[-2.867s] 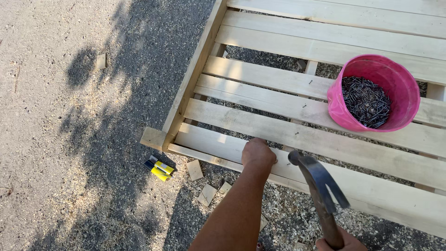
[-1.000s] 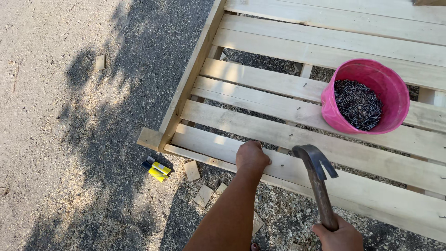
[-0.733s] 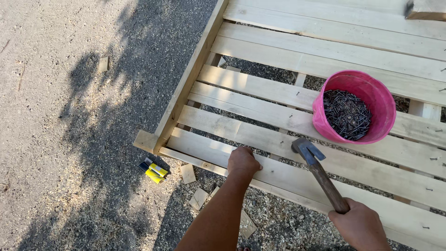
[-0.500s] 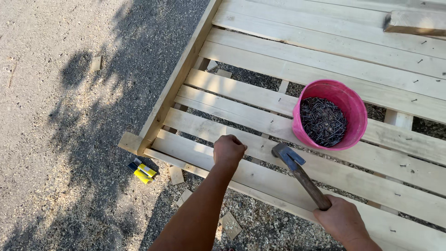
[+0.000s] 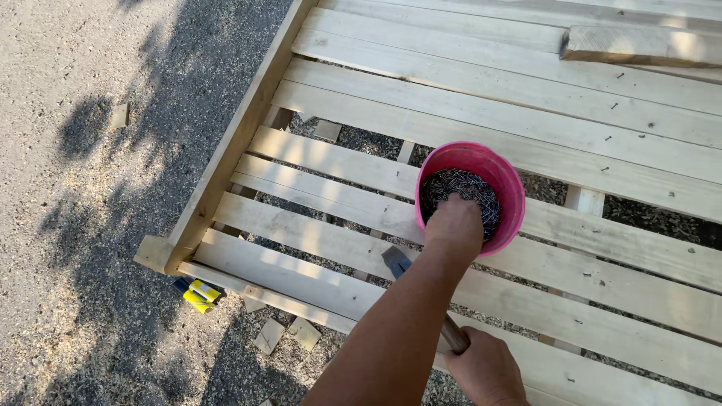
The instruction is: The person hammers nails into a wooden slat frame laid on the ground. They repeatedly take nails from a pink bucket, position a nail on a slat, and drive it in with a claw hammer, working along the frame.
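- Two small things lie on the gravel ground (image 5: 90, 225) at the left: a loose wood scrap (image 5: 119, 115) well away from the frame, and a yellow-and-black tool (image 5: 197, 294) just beside the near left corner of the wooden slatted frame (image 5: 226, 162).
- A few short wood offcuts (image 5: 286, 334) rest on the ground just below the frame's near edge, right of the yellow tool.
- The frame lies flat on the ground, its pale slats running from the left rail toward the right edge, with gravel showing through the gaps.
- The hammer (image 5: 397, 261) rests its dark head on a slat near the frame's near edge, just left of the bucket; most of its handle is hidden behind the left forearm.
- The left hand (image 5: 453, 225) reaches down into the pink bucket (image 5: 514, 192), fingers curled among the nails (image 5: 459, 186); whether it has pinched any cannot be told.
- The bucket stands upright on the slats, about midway along the frame, holding a heap of dark nails.
- The right hand (image 5: 485, 370) is wrapped firmly around the hammer's handle, over the frame's near edge.
- A loose plank (image 5: 639, 46) lies across the slats at the far right corner.
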Tool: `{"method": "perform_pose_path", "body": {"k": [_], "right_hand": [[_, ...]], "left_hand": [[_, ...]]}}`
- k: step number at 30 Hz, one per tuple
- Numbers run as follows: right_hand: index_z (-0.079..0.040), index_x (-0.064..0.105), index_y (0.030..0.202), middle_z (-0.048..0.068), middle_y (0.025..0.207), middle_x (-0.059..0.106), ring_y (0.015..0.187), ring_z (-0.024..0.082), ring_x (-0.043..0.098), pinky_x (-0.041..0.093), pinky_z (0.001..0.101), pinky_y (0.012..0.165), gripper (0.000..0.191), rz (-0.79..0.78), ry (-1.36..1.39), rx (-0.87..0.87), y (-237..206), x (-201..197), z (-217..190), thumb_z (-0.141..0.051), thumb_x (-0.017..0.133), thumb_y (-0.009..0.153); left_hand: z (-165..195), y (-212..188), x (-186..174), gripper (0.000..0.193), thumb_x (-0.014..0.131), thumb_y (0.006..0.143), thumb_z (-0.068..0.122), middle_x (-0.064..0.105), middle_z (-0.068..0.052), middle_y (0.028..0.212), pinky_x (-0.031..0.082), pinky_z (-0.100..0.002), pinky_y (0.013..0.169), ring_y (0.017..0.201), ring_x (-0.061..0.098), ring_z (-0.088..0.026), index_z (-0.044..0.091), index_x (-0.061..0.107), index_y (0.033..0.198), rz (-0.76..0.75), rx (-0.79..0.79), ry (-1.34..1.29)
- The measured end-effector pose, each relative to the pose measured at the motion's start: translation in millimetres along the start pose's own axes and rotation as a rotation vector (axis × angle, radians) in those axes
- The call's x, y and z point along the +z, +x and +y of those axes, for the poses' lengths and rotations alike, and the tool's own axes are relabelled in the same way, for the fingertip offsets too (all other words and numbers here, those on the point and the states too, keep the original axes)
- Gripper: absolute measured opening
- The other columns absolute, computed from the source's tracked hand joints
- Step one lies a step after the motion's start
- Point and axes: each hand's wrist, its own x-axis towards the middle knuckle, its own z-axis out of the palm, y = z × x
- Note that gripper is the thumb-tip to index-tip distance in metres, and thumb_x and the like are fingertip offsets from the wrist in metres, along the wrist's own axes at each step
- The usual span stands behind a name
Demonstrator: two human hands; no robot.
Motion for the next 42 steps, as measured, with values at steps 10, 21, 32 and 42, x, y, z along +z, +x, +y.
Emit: {"method": "perform_pose_path", "body": {"k": [10, 21, 32, 42], "right_hand": [[-0.021, 0.077, 0.103, 0.007, 0.105, 0.078, 0.107, 0.031, 0.073, 0.055, 0.0441, 0.098, 0.027, -0.085, 0.009, 0.077, -13, -6, -15, -0.039, 0.066, 0.086], [-0.024, 0.077, 0.111, 0.009, 0.105, 0.08, 0.107, 0.032, 0.073, 0.056, 0.0443, 0.1, 0.031, -0.052, -0.032, 0.019, -7, -1, -9, -0.034, 0.065, 0.085], [-0.024, 0.077, 0.111, 0.008, 0.104, 0.081, 0.105, 0.032, 0.075, 0.057, 0.0443, 0.099, 0.031, -0.036, -0.048, 0.048, -2, -1, -6, -0.035, 0.066, 0.084], [-0.02, 0.079, 0.11, 0.01, 0.109, 0.081, 0.109, 0.031, 0.075, 0.057, 0.0446, 0.099, 0.047, -0.073, -0.051, 0.055, -2, -6, -5, -0.055, 0.074, 0.08]], "left_hand": [[-7, -7, 5, 0.025, 0.06, 0.095, 0.012, 0.069, -0.014, 0.125, 0.06, -0.043, 0.092, 0.121, 0.064, -0.032, 0.008, 0.076, 0.113, -0.103, -0.122, 0.044], [-19, -11, 8, 0.012, 0.064, 0.085, 0.008, 0.069, -0.01, 0.101, 0.056, -0.047, 0.087, 0.098, 0.068, -0.034, 0.012, 0.075, 0.089, 0.32, 0.074, -0.389], [-15, -17, -11, 0.009, 0.067, 0.089, 0.016, 0.067, -0.011, 0.103, 0.056, -0.045, 0.087, 0.094, 0.068, -0.034, 0.012, 0.074, 0.092, 0.413, 0.012, -0.566], [4, -12, 3, 0.024, 0.064, 0.089, 0.012, 0.058, -0.014, 0.131, 0.057, -0.043, 0.095, 0.124, 0.058, -0.032, 0.004, 0.075, 0.108, 0.017, -0.035, -0.003]]}}
